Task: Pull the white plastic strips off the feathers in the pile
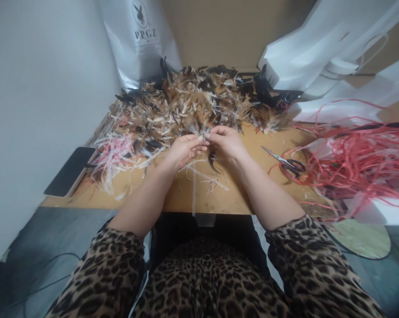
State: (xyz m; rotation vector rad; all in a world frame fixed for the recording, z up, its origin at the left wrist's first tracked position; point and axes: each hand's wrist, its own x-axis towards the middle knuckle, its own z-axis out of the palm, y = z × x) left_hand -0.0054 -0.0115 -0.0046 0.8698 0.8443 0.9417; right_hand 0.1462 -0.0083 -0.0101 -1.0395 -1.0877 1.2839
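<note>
My left hand (188,149) and my right hand (226,140) meet over the front of a large feather pile (186,99). Thumb and forefinger of each are pinched on a small bunch of brown and grey feathers (202,126), tips pointing away from me. The quill ends are mostly covered by my fingers. Below my hands a dark curved feather (214,163) and a thin white ribbon strip (194,190) show; the strip reaches over the table's front edge. Whether the strip is joined to the bunch, I cannot tell.
Dark-handled scissors (287,162) lie right of my hands, beside a heap of red ribbon strips (361,159). Pink and white strips (115,152) lie left, near a phone (71,171). A white printed bag (141,44) stands behind the pile; white sheeting (302,48) is back right.
</note>
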